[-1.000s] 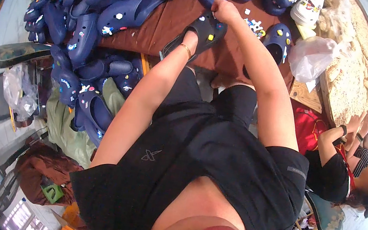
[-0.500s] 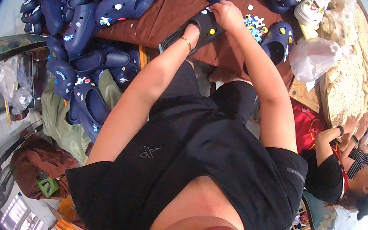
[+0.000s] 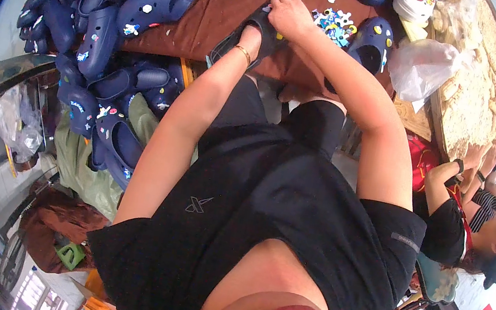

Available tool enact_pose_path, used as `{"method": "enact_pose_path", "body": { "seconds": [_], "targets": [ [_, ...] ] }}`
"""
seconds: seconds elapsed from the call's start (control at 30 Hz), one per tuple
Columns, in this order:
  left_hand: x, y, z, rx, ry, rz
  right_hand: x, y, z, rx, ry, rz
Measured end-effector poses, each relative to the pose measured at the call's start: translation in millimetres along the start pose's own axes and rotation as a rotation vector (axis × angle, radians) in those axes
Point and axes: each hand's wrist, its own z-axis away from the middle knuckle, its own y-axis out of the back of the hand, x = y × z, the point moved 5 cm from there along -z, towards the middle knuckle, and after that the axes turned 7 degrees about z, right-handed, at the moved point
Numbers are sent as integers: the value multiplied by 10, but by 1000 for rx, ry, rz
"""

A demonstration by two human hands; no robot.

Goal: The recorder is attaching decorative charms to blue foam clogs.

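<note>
A dark clog (image 3: 268, 44) is held over the near part of the brown-covered table, with small charms on its upper. My left hand (image 3: 250, 38) is pushed inside it through the foot opening and holds it up; its fingers are hidden in the shoe. On the clog's toe, my right hand (image 3: 289, 15) is closed in a pinch. Whatever lies between those fingertips is too small to make out. Just right of that hand is a loose pile of blue, white and yellow charms (image 3: 336, 26). A navy clog (image 3: 372, 42) with charms on it stands beyond the pile.
Navy clogs (image 3: 154, 9) are heaped on the table's left, with more clogs (image 3: 119, 139) below its edge. At right are a white clog (image 3: 416, 2), a clear plastic bag (image 3: 424, 69) and a board (image 3: 459, 113) of pale pieces. Another person (image 3: 474, 227) works there.
The view has shifted slightly, so the clogs and table sit a little higher and further left. My right hand still pinches at the clog's toe, while my left hand stays inside it.
</note>
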Motion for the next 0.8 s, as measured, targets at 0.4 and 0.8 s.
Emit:
{"method": "enact_pose_path", "body": {
  "seconds": [0.4,0.8],
  "targets": [
    [-19,-15,7,82,331,793,183,-160,-8,-29,-259,-253],
    [541,191,406,242,691,1002,110,-254,346,224,-574,-554]
  ]
}}
